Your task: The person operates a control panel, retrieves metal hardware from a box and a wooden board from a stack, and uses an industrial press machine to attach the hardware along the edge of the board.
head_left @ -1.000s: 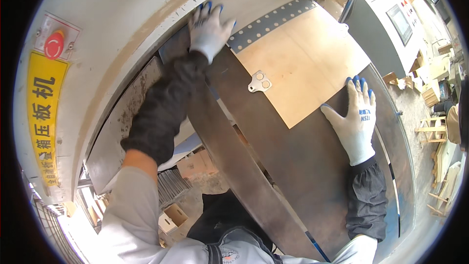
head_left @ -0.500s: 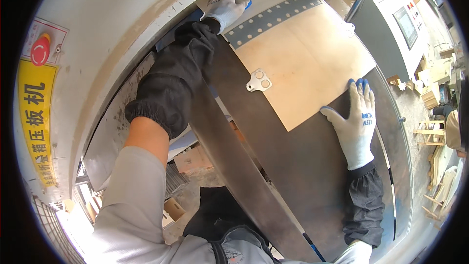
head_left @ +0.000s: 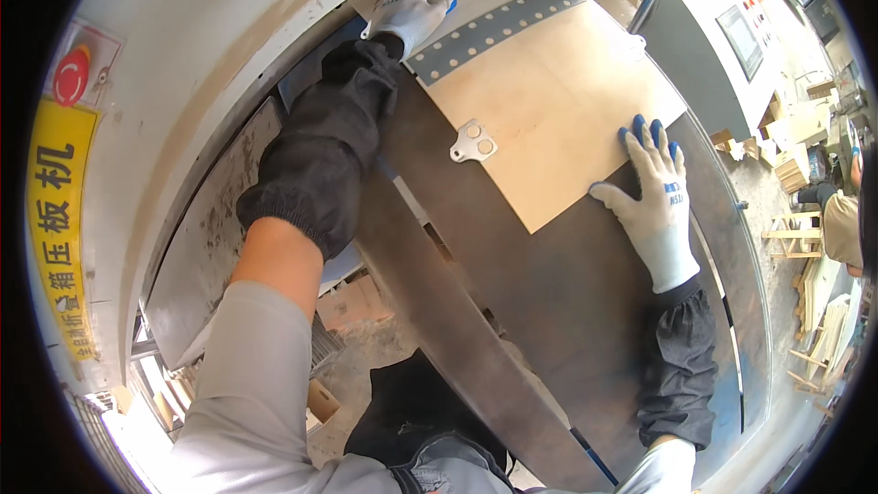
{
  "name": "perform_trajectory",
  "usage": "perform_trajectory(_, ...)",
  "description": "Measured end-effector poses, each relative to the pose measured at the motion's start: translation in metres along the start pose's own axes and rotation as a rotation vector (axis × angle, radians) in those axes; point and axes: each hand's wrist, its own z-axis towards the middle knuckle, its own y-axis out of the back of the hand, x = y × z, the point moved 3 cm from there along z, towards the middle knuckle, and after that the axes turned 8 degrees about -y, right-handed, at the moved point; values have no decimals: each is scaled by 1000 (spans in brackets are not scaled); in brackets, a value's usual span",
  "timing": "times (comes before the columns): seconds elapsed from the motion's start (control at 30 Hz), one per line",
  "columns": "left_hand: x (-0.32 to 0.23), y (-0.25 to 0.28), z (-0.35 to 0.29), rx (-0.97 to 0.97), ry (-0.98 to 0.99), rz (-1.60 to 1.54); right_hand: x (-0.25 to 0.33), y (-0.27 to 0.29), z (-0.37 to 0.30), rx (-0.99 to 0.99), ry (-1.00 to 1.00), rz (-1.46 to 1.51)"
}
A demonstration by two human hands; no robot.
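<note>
A thin light-wood panel [head_left: 558, 114] lies flat on a dark metal bed, crossed at its far part by a grey strip [head_left: 498, 32] with two rows of round rivets. A small metal bracket [head_left: 474, 142] with two round marks sticks out from its left edge. My left hand [head_left: 409, 14], in a white glove with blue fingertips, rests on the far left part of the panel, fingers stretched out. My right hand [head_left: 660, 206], gloved alike, lies with spread fingers at the near right edge. Its fingertips overlap the panel, while the palm is over the dark bed.
The dark metal bed [head_left: 558, 320] has long slots. A machine wall with a red stop button [head_left: 70, 76] and a yellow label [head_left: 62, 220] rises at left. A control cabinet with a screen [head_left: 739, 41] stands far right, near wood pieces, a wooden stool [head_left: 794, 233] and a person [head_left: 841, 224].
My right hand has moved forward and left, its fingertips now over the panel's edge. My left hand keeps its place on the panel. The whole view has shifted slightly.
</note>
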Motion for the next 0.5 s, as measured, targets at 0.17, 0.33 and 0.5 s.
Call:
perform_trajectory(0.17, -9, 12, -33, 34, -53, 32, -3, -6, 0, -22, -1, 21)
perform_trajectory(0.33, -33, 27, -139, -20, -149, -80, -5, -3, -4, -29, -22, 27)
perform_trajectory(0.5, -41, 26, -164, -149, -142, 8, 2, -4, -3, -22, -20, 54)
